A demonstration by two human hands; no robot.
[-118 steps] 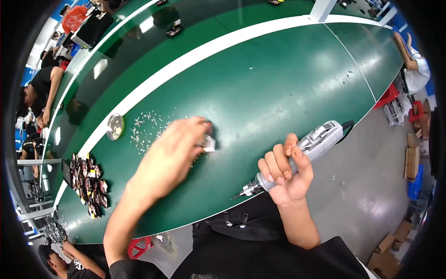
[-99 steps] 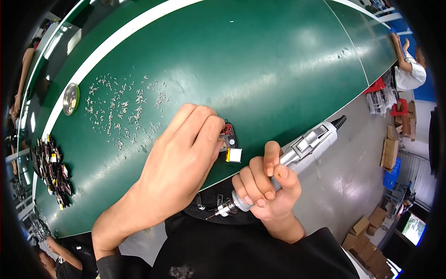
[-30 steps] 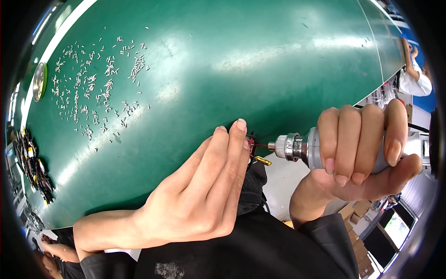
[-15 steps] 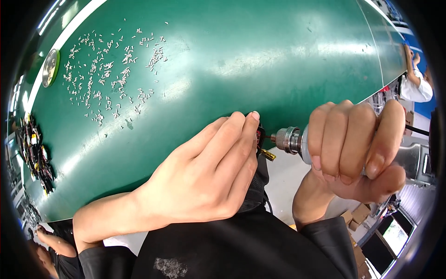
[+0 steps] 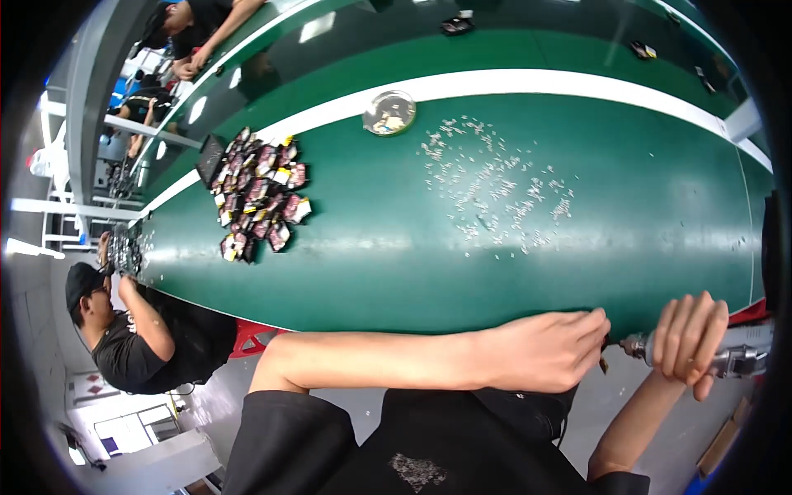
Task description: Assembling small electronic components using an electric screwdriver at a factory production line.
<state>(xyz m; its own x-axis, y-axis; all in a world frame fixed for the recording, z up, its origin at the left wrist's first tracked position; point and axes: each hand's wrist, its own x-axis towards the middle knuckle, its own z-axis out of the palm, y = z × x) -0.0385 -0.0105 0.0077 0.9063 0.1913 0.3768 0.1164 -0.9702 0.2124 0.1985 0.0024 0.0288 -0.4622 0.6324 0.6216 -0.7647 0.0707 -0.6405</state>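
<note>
Since the first frame, our left hand [image 5: 549,351] has moved from beside the scattered white bits [image 5: 503,190] to the tabletop's [image 5: 371,272] near edge, toward its right end. There its fingers press together, clamped on a small module [image 5: 605,363] they mostly hide, while our right hand [image 5: 689,342] wraps tightly around a grey electric screwdriver [image 5: 749,337] aimed at it. Similar modules [image 5: 260,194] lie heaped toward the tabletop's far left, a round dish [image 5: 412,106] by the far edge.

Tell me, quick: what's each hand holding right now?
Left hand: closed on a small dark device, mostly hidden.
Right hand: closed around a grey power screwdriver.
</note>
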